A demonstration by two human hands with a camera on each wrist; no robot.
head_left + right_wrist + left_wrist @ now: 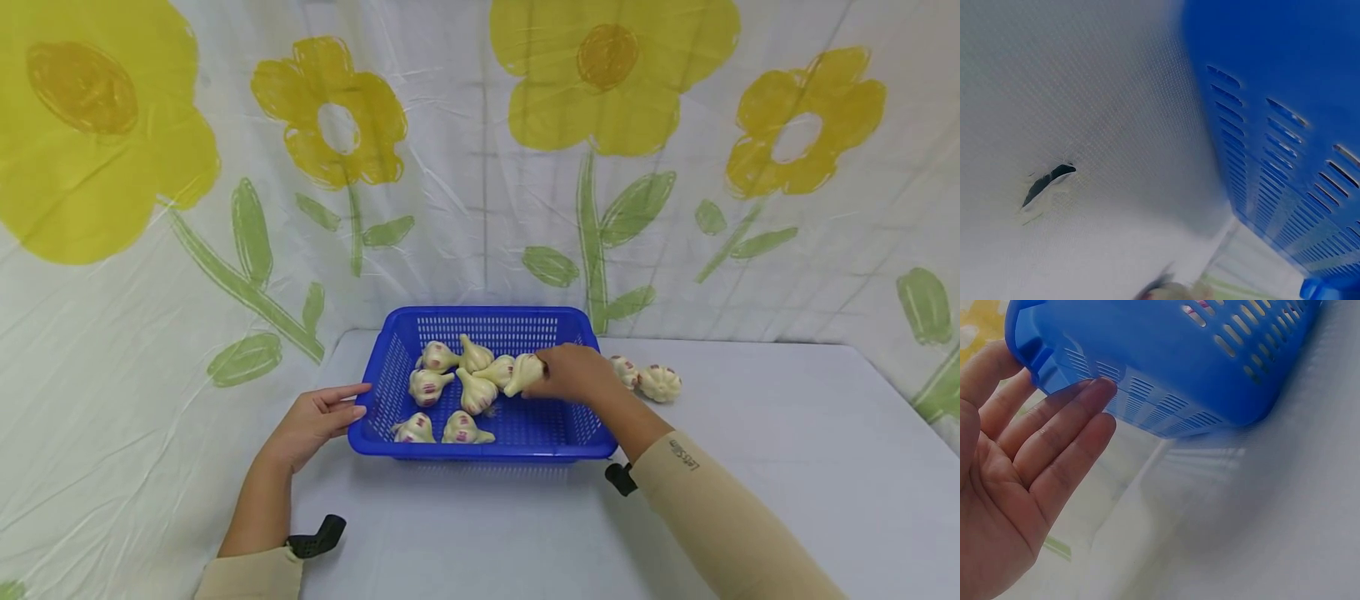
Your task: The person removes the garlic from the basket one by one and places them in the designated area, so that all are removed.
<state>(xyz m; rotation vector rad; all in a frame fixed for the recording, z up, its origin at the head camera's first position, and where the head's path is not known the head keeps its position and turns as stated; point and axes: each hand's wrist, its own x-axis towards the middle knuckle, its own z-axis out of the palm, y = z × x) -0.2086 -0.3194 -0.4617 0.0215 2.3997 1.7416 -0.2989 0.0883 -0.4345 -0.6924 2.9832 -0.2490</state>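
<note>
In the head view, a blue plastic basket (480, 451) stands on the white table with several garlic bulbs (427, 387) inside. My right hand (573, 372) reaches over its right side and pinches a garlic bulb (525, 373) above the others, that bulb's stem tilting down toward the left. At the left end, my left hand (318, 421) touches the rim with extended fingers. The left wrist view shows those fingers (1063, 434) fairly straight against the outside of the basket (1147, 356). The right hand is out of sight in the right wrist view, where the basket wall (1272, 125) fills the right.
Two more garlic bulbs, one partly behind the right arm and another garlic bulb (660, 383) in full sight, lie on the table right of the basket. A flower-printed curtain (480, 208) hangs behind. The tablecloth has a small dark hole (1049, 184).
</note>
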